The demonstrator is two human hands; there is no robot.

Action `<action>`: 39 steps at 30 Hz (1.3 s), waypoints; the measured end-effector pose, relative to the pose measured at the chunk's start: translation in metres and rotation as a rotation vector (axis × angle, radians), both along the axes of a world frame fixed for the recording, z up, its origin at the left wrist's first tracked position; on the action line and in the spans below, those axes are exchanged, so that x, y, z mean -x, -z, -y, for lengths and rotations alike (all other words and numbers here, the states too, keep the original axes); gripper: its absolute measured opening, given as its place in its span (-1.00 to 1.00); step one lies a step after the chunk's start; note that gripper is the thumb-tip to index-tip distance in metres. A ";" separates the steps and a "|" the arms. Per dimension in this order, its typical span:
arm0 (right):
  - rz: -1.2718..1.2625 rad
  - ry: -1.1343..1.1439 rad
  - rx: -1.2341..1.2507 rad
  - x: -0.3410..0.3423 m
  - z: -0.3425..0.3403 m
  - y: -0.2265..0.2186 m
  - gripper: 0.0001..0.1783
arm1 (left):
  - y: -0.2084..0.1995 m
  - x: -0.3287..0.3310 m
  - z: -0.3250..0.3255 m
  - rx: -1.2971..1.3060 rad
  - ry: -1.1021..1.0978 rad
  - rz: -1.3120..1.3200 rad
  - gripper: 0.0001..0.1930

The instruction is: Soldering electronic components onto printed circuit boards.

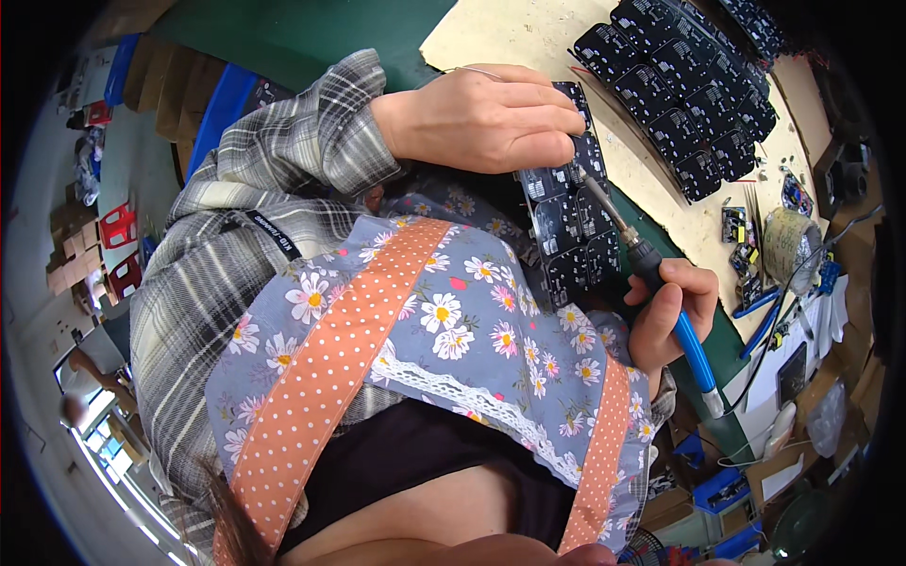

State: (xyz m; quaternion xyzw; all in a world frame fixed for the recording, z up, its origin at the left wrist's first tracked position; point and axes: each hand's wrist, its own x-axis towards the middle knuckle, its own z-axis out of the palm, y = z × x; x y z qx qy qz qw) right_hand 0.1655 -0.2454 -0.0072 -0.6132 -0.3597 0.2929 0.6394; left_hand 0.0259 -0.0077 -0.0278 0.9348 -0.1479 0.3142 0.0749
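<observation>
I see my right hand (675, 316) closed around a soldering iron (695, 351), with a black grip and blue handle, slanting up and left. Its metal tip reaches a black panel (571, 226) of joined circuit boards, just beyond the flowered apron (500, 311) and left of a cream sheet (477, 33). I cannot tell whether tip and panel touch.

My left hand (486, 121) comes in from the left over the panel's upper part, fingers curled, fingertips just beside the tip. A thin wire (479, 71) shows along its far edge; I cannot tell what those fingers grip.

More black panels (675, 99) lie close together on the sheet, upper right. Nearer me, on the right, are small parts (741, 247) and a roll (791, 250).
</observation>
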 end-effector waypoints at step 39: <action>0.119 -0.104 0.088 0.017 0.004 -0.021 -0.82 | -0.011 0.002 -0.002 -0.090 0.173 0.002 -0.89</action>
